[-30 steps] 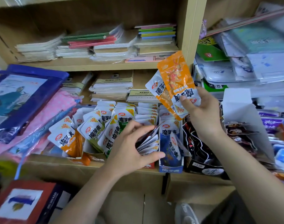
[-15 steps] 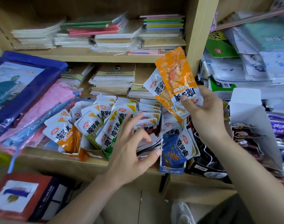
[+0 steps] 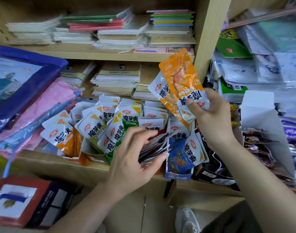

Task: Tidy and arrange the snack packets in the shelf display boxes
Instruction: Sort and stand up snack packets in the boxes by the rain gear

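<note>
Single head camera, close in.
I see forward and down from head height, near enough that the snack packets [image 3: 127, 118] on the shelf [image 3: 48, 163] fill mid-frame.

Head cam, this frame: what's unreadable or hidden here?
All head view.
1. Fanned packets: the left hand grips them and covers their fronts, so flavour and count are unclear.
2. Orange packets in the right hand: they overlap. At least two, exact count hidden.
3. Dark packets in the white box: blurred, labels unreadable.
4. Red box, bottom left: cut off by the frame edge.
</note>
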